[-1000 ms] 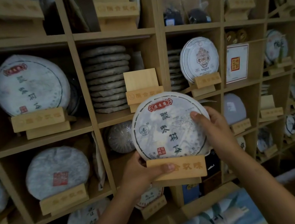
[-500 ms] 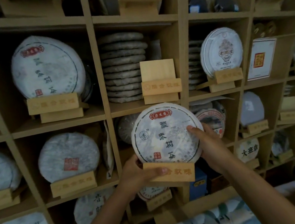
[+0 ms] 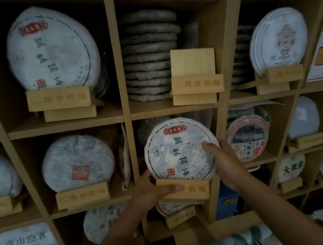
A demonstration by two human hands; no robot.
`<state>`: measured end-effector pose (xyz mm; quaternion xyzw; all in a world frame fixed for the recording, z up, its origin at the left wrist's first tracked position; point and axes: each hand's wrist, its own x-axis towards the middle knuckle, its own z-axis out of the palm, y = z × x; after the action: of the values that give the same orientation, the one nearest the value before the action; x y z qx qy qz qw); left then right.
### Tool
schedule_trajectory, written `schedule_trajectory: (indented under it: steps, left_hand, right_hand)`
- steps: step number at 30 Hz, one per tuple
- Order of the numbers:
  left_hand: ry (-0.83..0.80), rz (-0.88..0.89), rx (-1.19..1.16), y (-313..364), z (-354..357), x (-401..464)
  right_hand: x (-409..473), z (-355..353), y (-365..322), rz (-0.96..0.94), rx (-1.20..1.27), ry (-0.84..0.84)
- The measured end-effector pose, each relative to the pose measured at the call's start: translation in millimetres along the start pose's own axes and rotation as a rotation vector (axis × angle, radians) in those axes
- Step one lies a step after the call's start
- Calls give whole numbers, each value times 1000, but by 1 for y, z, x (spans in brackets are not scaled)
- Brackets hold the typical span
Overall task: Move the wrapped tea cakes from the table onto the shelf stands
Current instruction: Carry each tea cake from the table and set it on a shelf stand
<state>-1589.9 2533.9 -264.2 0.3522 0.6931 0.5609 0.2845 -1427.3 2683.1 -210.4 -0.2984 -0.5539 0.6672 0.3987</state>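
A round white-wrapped tea cake (image 3: 178, 149) with a red label and dark characters sits upright in a wooden stand (image 3: 188, 189). My left hand (image 3: 151, 192) grips the stand's left end, thumb across its front. My right hand (image 3: 224, 161) holds the cake's right edge, thumb on its face. Cake and stand are at the mouth of the middle shelf compartment (image 3: 172, 120), in front of its lower edge.
An empty wooden stand (image 3: 195, 80) sits in the compartment above, beside a stack of dark tea cakes (image 3: 149, 55). Wrapped cakes on stands fill the neighbouring compartments (image 3: 53, 52) (image 3: 78, 163) (image 3: 278, 41) (image 3: 248, 137). Vertical shelf dividers (image 3: 131, 147) flank the opening.
The view has closed in on the shelf. Both hands have carried the cake and stand forward, toward the middle compartment below the empty stand.
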Motion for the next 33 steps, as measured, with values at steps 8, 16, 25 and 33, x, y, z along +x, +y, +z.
schedule_trajectory:
  steps: [8,16,25,33]
  left_hand:
    - [47,-24,-63,-12,2,31]
    - [68,-69,-126,-22,10,59]
    - [226,-35,-210,-34,26,83]
    - [259,-59,-221,-46,28,104]
  right_hand:
    - [35,3,24,-8,39,10]
    - [71,10,33,-13,14,1]
    - [104,19,44,-43,-27,-28]
    - [121,28,53,-94,-59,-41]
